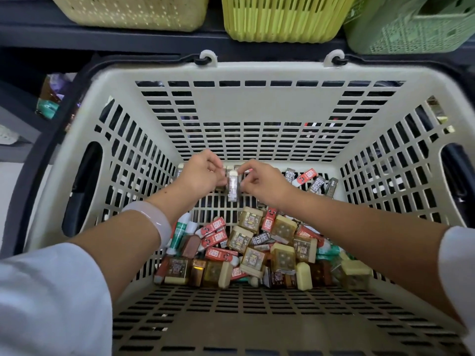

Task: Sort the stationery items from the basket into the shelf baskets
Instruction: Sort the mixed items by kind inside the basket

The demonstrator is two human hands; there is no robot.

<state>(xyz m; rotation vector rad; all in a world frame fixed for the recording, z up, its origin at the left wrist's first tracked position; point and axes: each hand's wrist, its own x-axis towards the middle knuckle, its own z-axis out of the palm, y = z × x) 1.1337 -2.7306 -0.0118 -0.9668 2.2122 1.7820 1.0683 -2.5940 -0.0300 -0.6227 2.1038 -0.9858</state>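
A big cream shopping basket (257,104) fills the view. A heap of small stationery items (257,250) lies in its near half: red erasers, brown-and-cream boxes, green tubes. Several grey and red erasers (312,179) lie at the far right of the floor. My left hand (199,174) and my right hand (262,179) meet deep in the basket, near its far wall. Between them stands a small clear box with a cream cap (233,186); both hands pinch it, and the left hand hides more small boxes.
Three shelf baskets stand above on a dark shelf: a pale yellow one (133,11) at left, a lime slatted one (282,19) in the middle, a green one (411,29) at right. Black handles flank the big basket. Packaged goods show at lower left.
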